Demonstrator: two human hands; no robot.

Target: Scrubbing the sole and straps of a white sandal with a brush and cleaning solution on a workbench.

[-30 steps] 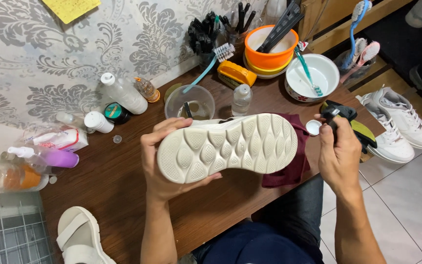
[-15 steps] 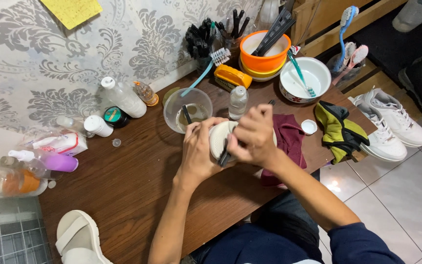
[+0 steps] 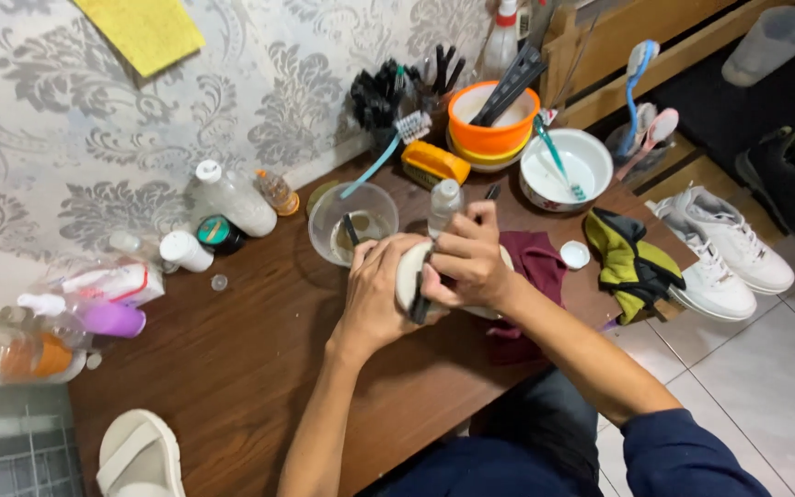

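Left hand (image 3: 377, 293): we cup the white shoe (image 3: 409, 274) from its near side, fingers wrapped around it, above the brown wooden counter (image 3: 232, 368).
Right hand (image 3: 467, 261): we close our fingers on a dark slim brush (image 3: 420, 306), its handle pressed across the shoe.
Shoe: held between both hands, mostly hidden, over a maroon cloth (image 3: 535, 267).
Just behind: a clear bowl (image 3: 351, 221) and a small spray bottle (image 3: 444, 204).
Right edge: a yellow-green rag (image 3: 627, 258) and a white cap (image 3: 575, 255).
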